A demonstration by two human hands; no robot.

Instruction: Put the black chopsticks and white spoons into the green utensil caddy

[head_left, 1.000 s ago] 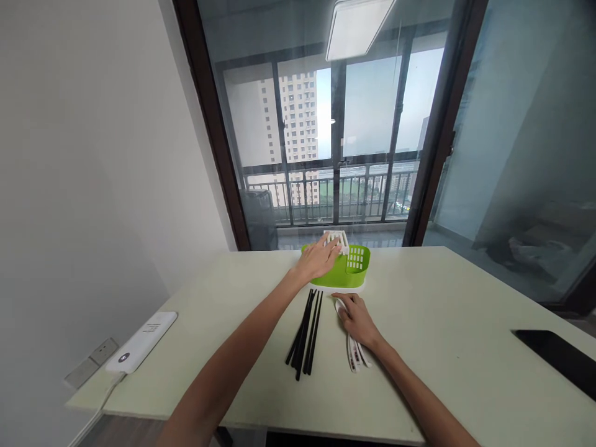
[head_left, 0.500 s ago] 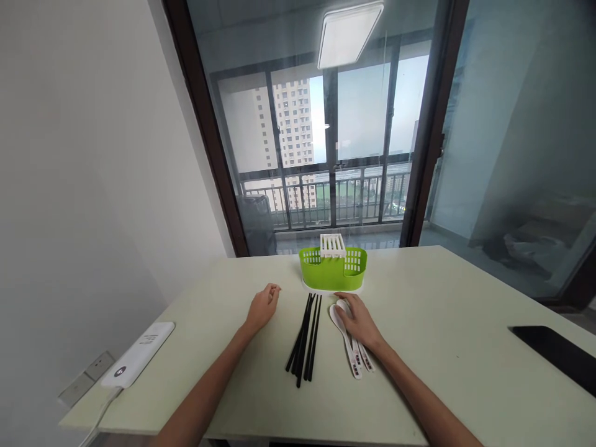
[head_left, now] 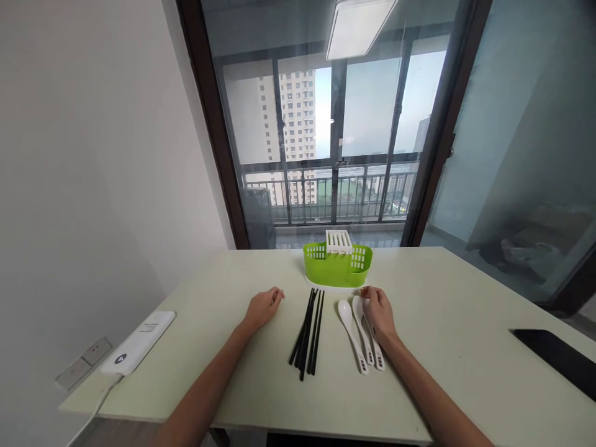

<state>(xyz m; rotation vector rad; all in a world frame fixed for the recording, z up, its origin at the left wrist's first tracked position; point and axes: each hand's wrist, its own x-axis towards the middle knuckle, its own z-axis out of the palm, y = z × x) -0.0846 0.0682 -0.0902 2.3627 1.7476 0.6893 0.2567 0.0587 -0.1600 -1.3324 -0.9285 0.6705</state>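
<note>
Three white spoons lie fanned out on the table, handles toward me. The left spoon [head_left: 352, 335] and the middle spoon [head_left: 364, 332] are in full or nearly full view. My right hand [head_left: 379, 313] is curled over the bowl end of the right spoon [head_left: 379, 359], so its bowl is hidden. Left of the spoons, several black chopsticks [head_left: 308, 335] lie in a loose bundle, some crossing. My left hand [head_left: 264, 307] rests on the table left of the chopsticks, fingers curled in, holding nothing I can see.
Behind the cutlery stands a green basket [head_left: 328, 272] with a white base and a white slatted piece [head_left: 339, 241] on top. A white power bank [head_left: 139, 343] with a cable lies at the left of the table [head_left: 447, 385]. A black flat object [head_left: 556, 355] lies far right.
My right hand has moved right, and the spoons, bunched together before, are now spread apart. My left hand and the chopsticks have stayed put. The view has shifted slightly.
</note>
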